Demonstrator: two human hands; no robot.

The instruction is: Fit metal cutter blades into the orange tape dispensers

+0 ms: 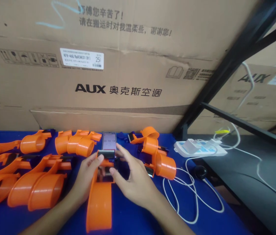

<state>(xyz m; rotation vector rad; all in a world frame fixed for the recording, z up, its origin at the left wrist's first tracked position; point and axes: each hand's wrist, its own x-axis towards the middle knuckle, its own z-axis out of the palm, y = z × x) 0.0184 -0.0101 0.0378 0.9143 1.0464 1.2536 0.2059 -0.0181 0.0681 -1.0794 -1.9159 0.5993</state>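
An orange plastic holder lies on the blue table in front of me, its wide cup end nearest me. A phone with a lit screen stands in a black clamp at its far end. My left hand grips the holder's left side, thumb pressed on the black clamp. My right hand curls around the right side of the clamp, fingers bent and touching it.
Several more orange holders lie to the left, others at the back and right. A white power strip with plugs and looping white cables sits right. Big cardboard boxes and a black rack frame stand behind.
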